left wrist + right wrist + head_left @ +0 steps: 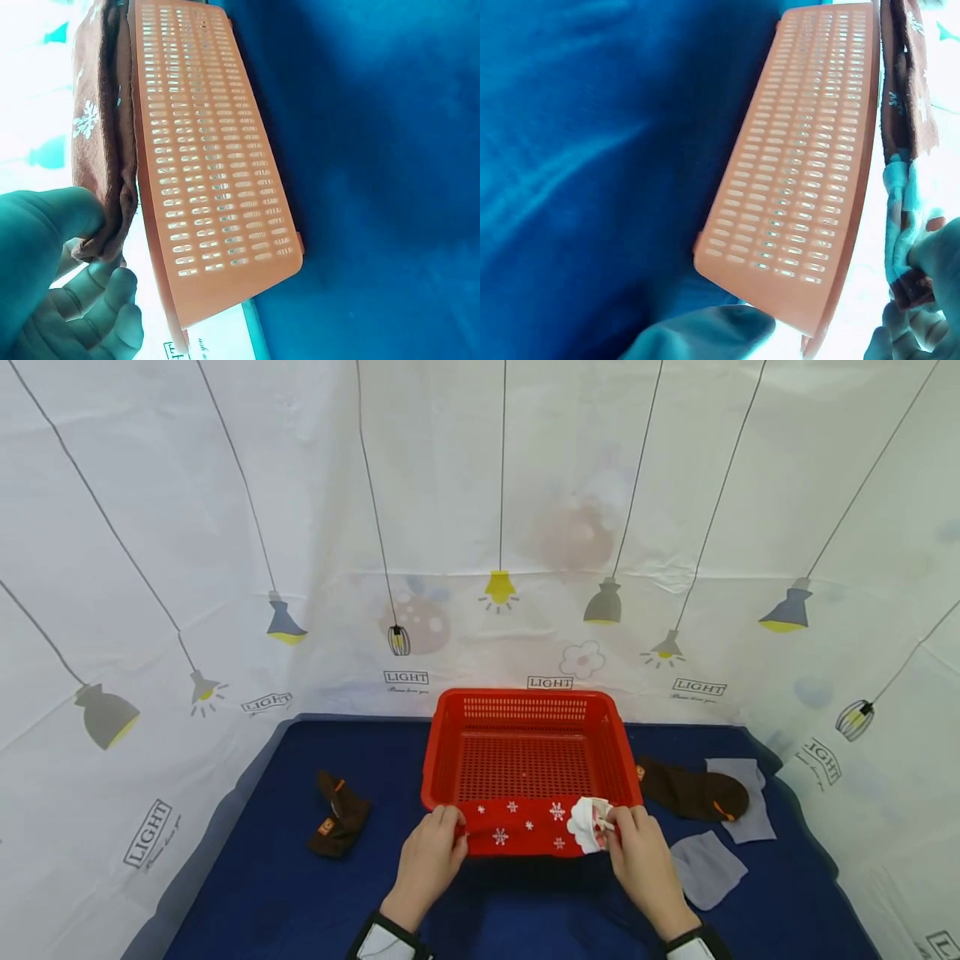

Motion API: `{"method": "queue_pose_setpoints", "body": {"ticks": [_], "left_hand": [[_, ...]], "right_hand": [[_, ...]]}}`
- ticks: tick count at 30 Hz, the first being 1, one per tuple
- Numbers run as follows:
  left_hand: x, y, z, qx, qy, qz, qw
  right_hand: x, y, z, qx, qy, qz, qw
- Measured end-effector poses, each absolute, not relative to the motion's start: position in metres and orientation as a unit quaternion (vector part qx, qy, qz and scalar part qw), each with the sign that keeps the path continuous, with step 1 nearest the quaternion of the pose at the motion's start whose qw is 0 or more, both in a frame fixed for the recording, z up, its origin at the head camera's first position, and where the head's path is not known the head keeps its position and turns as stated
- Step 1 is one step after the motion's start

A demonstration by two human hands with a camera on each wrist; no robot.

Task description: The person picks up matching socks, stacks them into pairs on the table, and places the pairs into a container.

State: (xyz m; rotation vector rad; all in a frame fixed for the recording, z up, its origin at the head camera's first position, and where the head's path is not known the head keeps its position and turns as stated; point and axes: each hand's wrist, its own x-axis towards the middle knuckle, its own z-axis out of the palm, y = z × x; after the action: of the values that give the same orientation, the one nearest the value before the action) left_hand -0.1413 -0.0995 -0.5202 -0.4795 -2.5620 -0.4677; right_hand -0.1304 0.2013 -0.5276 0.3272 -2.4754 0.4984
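Observation:
A red sock [528,827] with white snowflakes and a white patterned end is stretched sideways in front of the basket's near rim. My left hand [431,853] pinches its plain red end between thumb and fingers, also seen in the left wrist view, where the sock [105,142] looks brownish. The white end is pinched by my right hand [643,860]. Just behind the sock stands a red perforated basket [525,695]; its near side shows in both wrist views. Part of the basket floor is hidden by the sock.
On the blue cloth [277,902], a brown sock pair [341,818] lies folded at the left. To the right are another brown sock [693,789], a grey sock [750,818] partly under it, and a nearer grey sock [707,868]. A lamp-printed white curtain [465,468] encloses the table.

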Motion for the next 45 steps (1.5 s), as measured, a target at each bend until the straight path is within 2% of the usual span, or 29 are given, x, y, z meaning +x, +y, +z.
{"method": "queue_pose_setpoints", "body": {"ticks": [6,14,25,33,45], "left_hand": [[-0.156,-0.099,-0.519,-0.176,-0.937,-0.181,0.244],[-0.174,-0.099,-0.517,-0.156,-0.948,-0.179,0.212],[-0.199,-0.097,-0.515,-0.154,-0.952,-0.18,0.195],[-0.217,-0.094,-0.511,-0.14,-0.965,-0.165,0.151],[-0.243,-0.085,-0.504,-0.137,-0.973,-0.14,0.122]], "right_hand": [[-0.146,0.201,-0.524,0.126,-0.926,0.189,0.302],[-0.164,0.199,-0.522,0.132,-0.924,0.198,0.299],[-0.187,0.199,-0.517,0.125,-0.934,0.193,0.272],[-0.202,0.2,-0.512,0.116,-0.943,0.187,0.25],[-0.224,0.202,-0.502,0.124,-0.952,0.164,0.228]]}}
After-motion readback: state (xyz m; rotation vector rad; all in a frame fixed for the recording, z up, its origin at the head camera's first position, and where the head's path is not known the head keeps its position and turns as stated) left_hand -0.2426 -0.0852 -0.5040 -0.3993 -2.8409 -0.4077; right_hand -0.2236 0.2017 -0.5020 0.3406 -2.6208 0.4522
